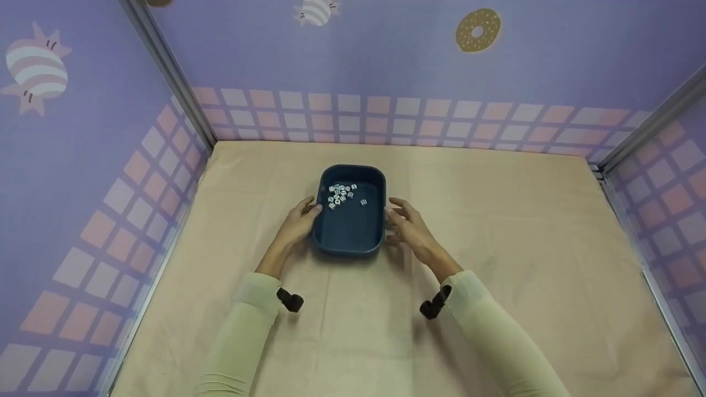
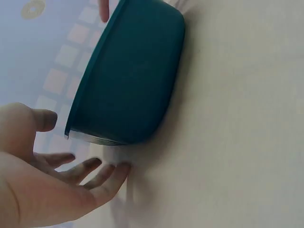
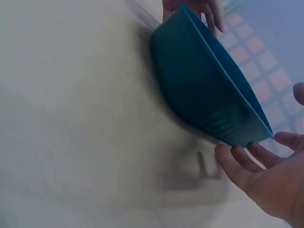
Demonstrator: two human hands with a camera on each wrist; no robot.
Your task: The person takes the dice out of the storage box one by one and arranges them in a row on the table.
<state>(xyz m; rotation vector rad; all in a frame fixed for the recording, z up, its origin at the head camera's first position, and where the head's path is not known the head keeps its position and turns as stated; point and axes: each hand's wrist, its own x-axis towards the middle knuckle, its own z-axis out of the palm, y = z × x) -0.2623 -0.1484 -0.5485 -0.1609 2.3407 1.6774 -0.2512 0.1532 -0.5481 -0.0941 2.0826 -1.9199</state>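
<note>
A dark blue rectangular plastic bin (image 1: 350,229) with rounded corners stands on the cloth-covered table. Inside, toward its far left part, lies a loose cluster of several small white dice (image 1: 337,197), and one die (image 1: 363,202) sits apart to the right. My left hand (image 1: 296,225) is at the bin's left side; in the left wrist view its fingers spread with a gap to the wall, thumb close to the rim. On the opposite side, my right hand (image 1: 415,230) has its fingertips right at the wall in the right wrist view, its thumb held away. The dice are hidden in both wrist views.
A pale cloth (image 1: 513,231) covers the table. Purple printed panels (image 1: 386,60) with a pink and white check band rise at the back and on both sides, joined by grey metal posts (image 1: 171,71). A small black device (image 1: 290,300) is worn at each wrist.
</note>
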